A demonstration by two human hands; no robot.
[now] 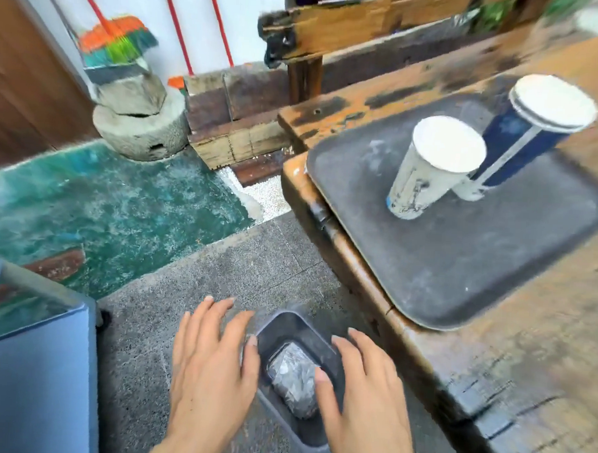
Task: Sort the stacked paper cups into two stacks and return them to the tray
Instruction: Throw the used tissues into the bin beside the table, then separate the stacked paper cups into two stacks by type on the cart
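Two upside-down paper cup stacks stand on the dark grey tray (460, 260) at the right: a white stack (427, 170) in front and a blue stack (524, 140) behind it, touching near their lower ends. The tray lies on a worn wooden table (531, 366). Low in the view, well clear of the tray, my left hand (209, 366) and my right hand (362, 390) hover with fingers spread over a small dark bin (286, 328) on the ground. Neither hand holds anything.
The bin holds a crumpled grey bag (294, 380). A blue box (34, 369) sits at the lower left. A colourful broom (117, 43) leans over a stone base (137, 120) at the back, beside wooden beams (233, 120).
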